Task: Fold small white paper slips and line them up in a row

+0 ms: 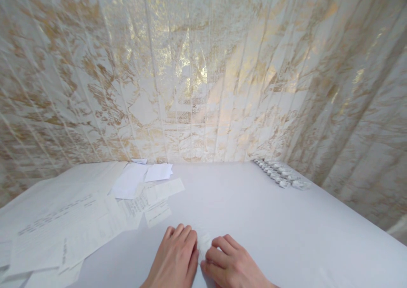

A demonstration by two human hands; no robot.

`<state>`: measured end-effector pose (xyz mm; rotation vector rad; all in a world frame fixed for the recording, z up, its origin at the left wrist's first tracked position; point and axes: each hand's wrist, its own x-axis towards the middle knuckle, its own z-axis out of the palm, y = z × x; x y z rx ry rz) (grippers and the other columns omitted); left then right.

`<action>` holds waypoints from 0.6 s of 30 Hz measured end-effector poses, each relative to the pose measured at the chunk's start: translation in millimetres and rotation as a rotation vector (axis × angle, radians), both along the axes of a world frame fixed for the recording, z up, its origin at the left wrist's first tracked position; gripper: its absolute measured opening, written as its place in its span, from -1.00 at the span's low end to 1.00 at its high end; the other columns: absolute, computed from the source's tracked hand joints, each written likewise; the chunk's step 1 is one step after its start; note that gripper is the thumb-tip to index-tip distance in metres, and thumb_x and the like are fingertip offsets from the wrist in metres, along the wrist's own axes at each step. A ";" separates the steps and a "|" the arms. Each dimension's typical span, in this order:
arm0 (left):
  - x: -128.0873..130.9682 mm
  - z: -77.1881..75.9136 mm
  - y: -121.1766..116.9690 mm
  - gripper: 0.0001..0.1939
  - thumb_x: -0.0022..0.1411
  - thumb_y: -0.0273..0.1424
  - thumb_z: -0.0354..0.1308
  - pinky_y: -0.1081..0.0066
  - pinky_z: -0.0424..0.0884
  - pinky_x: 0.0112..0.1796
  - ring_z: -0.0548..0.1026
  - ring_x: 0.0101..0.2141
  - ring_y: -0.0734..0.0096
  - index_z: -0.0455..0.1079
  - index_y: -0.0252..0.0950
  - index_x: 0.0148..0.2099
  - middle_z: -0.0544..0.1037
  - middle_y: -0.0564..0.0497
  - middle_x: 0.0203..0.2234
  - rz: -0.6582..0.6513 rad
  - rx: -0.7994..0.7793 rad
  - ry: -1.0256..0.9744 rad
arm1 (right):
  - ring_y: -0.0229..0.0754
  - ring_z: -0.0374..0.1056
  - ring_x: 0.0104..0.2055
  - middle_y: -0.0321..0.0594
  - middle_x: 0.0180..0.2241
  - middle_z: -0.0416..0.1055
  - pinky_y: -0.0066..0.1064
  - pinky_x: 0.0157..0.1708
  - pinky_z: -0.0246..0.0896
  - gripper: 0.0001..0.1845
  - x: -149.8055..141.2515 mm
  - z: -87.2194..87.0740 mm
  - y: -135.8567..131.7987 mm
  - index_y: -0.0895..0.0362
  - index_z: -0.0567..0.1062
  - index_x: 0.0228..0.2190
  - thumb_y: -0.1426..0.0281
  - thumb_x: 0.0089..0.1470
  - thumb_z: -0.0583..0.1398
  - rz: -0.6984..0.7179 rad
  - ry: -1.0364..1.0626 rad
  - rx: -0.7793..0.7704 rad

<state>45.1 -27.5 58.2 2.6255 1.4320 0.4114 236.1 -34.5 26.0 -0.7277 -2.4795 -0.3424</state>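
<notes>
A small whitish item is held down on the white tabletop between the left hand and the right hand, near the front edge; whether it is a packet or paper cannot be told. Both hands are curled, their fingertips pressed low; whether it is pinched by either is hidden. Printed sheets are spread at the left, overlapped by smaller slips, their lines too blurred to be read. Silvery blister-like packs are laid at the far right; their contents cannot be made out.
</notes>
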 end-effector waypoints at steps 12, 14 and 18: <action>-17.4 -1.4 8.6 -0.81 0.34 -0.56 -0.10 0.22 0.21 -0.22 0.40 -0.28 0.19 0.27 -0.25 -0.28 0.46 0.02 -0.35 0.009 -0.089 -0.096 | -0.18 0.22 -0.40 -0.32 -0.48 0.39 -0.32 -0.41 -0.02 -0.81 -0.8 -3.8 1.5 0.11 0.40 -0.40 0.42 0.31 0.12 -0.017 0.003 0.068; -30.9 -3.8 12.2 -0.75 0.36 -0.58 -0.17 0.22 0.22 -0.23 0.40 -0.30 0.20 0.26 -0.25 -0.29 0.45 0.01 -0.37 0.048 -0.049 -0.089 | -0.19 0.22 -0.41 -0.32 -0.49 0.39 -0.32 -0.43 -0.01 -0.81 -1.5 -4.3 1.9 0.10 0.40 -0.40 0.42 0.30 0.13 -0.021 0.004 0.090; -47.8 -17.4 3.1 -0.73 0.21 -0.63 -0.07 0.23 0.28 -0.19 0.43 -0.24 0.19 0.34 -0.22 -0.16 0.51 0.00 -0.26 0.049 0.125 -0.092 | -0.20 0.21 -0.45 -0.33 -0.53 0.35 -0.33 -0.47 -0.03 -0.77 -4.8 -8.6 4.7 0.09 0.37 -0.45 0.49 0.28 0.13 -0.044 0.035 0.167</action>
